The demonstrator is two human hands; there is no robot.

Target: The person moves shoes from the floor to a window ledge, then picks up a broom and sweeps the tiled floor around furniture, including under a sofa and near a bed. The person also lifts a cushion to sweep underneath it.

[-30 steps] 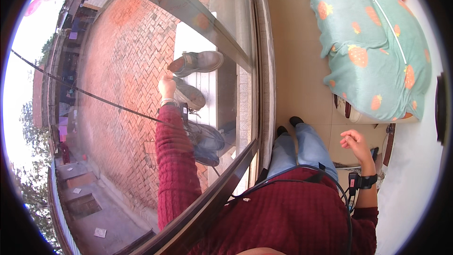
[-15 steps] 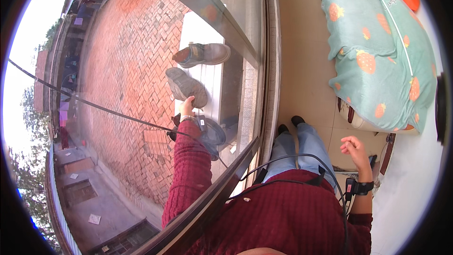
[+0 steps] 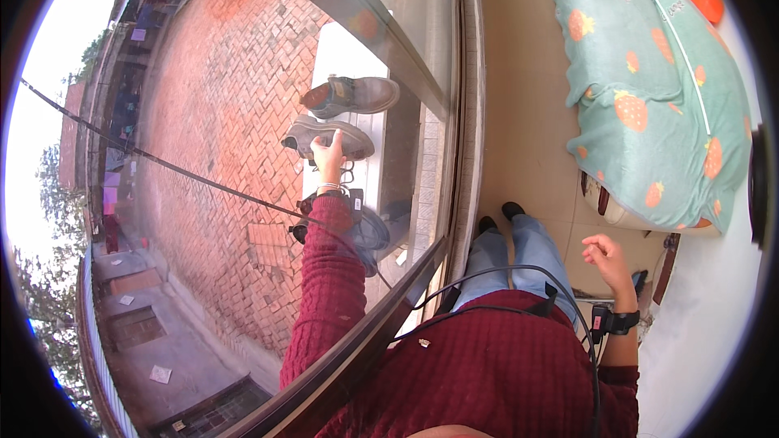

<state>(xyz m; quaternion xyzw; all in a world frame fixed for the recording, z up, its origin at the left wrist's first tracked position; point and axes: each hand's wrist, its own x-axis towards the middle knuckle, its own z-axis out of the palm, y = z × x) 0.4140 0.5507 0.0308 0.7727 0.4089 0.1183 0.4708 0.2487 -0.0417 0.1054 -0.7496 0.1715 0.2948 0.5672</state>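
My left hand (image 3: 329, 161) reaches out past the window frame, its thumb and fingers gripping the side of a grey-brown shoe (image 3: 355, 141). The shoe lies crosswise on a white ledge (image 3: 345, 53) outside. Beyond it, a matching shoe (image 3: 365, 96) stands on the same ledge, its brownish opening toward the left. Close to my left wrist are dark shoes (image 3: 369, 231), partly seen through the glass. My right hand (image 3: 608, 261) hangs in the air inside the room, fingers loosely bent and apart, holding nothing. A black device is strapped on its wrist.
The window frame (image 3: 464, 138) runs between the room and the brick-paved yard (image 3: 219, 113). A black cable (image 3: 203, 184) crosses the view outside. To my right, a green strawberry-print cover (image 3: 617, 57) lies over furniture. Another cable (image 3: 519, 266) loops across my lap.
My left hand has moved slightly away from me and turned the near shoe, which now lies more level beside the other one. The right hand's fingers have curled a little more.
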